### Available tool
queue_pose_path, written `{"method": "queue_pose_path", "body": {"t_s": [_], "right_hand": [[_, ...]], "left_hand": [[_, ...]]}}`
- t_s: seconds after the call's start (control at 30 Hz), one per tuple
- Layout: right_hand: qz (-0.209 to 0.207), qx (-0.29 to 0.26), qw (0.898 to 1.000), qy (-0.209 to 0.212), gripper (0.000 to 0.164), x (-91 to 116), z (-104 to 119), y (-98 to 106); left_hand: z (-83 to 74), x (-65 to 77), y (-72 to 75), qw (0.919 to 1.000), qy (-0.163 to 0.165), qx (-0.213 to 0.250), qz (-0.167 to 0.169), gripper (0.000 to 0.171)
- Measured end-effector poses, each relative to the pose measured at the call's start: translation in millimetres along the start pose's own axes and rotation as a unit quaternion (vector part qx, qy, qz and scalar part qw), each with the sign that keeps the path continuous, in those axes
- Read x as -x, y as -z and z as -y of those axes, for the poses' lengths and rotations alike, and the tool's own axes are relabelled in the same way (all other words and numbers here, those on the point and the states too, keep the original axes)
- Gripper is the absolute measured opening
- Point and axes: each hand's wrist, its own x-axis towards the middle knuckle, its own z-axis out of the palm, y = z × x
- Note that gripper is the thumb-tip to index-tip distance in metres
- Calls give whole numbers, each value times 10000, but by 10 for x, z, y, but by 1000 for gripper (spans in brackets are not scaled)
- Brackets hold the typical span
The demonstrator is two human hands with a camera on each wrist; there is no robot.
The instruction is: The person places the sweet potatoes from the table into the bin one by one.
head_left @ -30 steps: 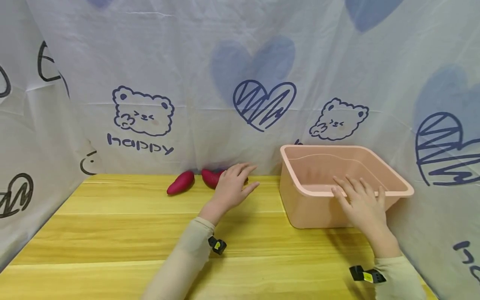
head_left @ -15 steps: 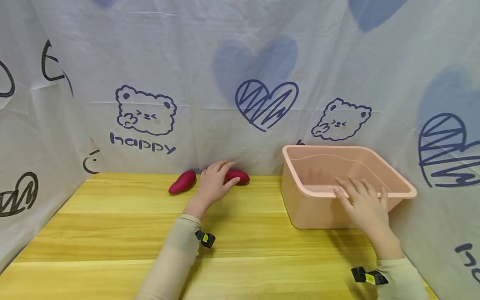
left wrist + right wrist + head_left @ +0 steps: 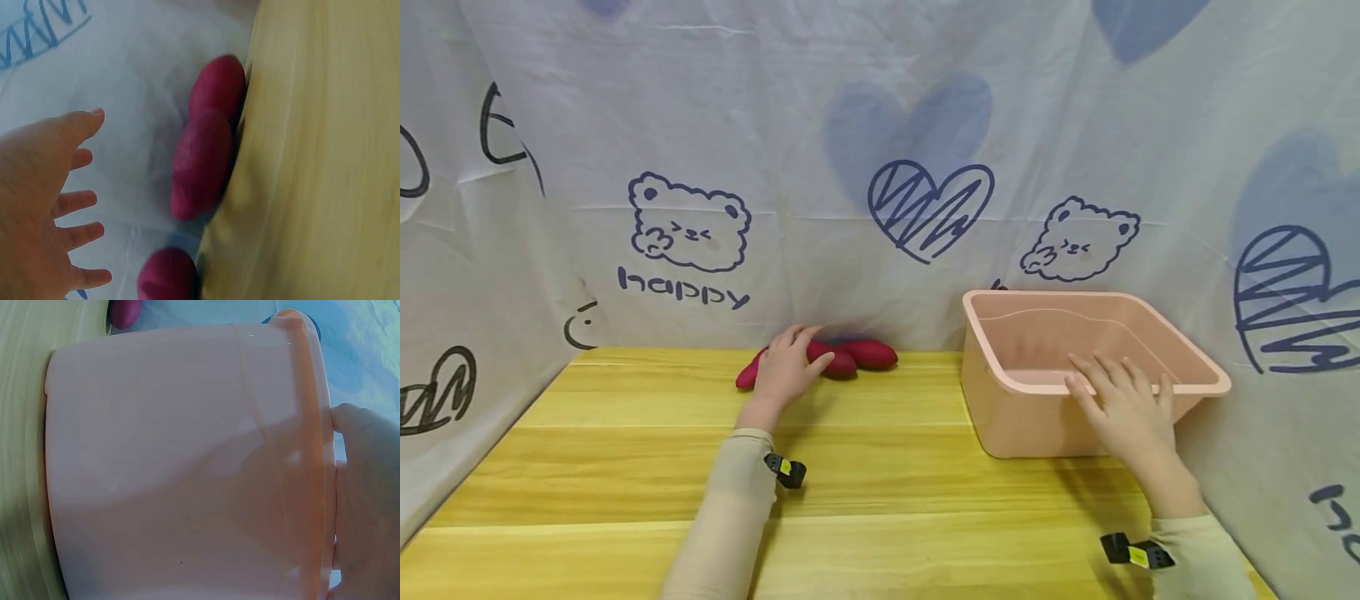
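Note:
Three dark pink sweet potatoes lie along the back edge of the table. My left hand (image 3: 785, 375) is over the left sweet potato (image 3: 747, 377), hiding much of it. In the left wrist view its fingers (image 3: 78, 203) are spread and straight, with nothing between them. Just right of that hand, the middle sweet potato (image 3: 841, 364) overlaps the right sweet potato (image 3: 874, 355). My right hand (image 3: 1133, 429) rests at the front rim of a pink plastic bin (image 3: 1026, 421), its fingers reaching loosely over the edge.
The wooden table (image 3: 880, 483) meets a hanging white cloth (image 3: 820, 275) printed with bears and hearts, which also borders both sides. The bin stands at the back right, close to the cloth.
My left hand has moved left along the row, uncovering the middle and right sweet potatoes and now covering part of the left one. The right hand stays at the bin's rim.

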Motion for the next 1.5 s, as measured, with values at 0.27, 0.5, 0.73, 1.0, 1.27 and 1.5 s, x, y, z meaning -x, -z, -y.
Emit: {"method": "queue_pose_path", "body": {"t_s": [0.27,0.5,0.73,1.0,1.27,1.5], "right_hand": [[-16,-46,10000,-4,58,-3,11,2],[2,-31,10000,-16,58,5,6,3],[17,-38,10000,-22,58,14,10,3],[3,-60,10000,-24,58,13,13,6],[3,-60,10000,3,57,9,18,5],[-5,-46,10000,3,58,10,13,-4]], "left_hand": [[303,13,23,9991,397,163,-67,58],[469,27,-3,9979,582,277,-42,59],[561,52,-29,9965,743,316,218,59],[643,58,-84,9949,933,289,266,59],[711,60,-113,9936,1047,288,305,59],[708,54,-106,9921,1185,301,293,56]]}}
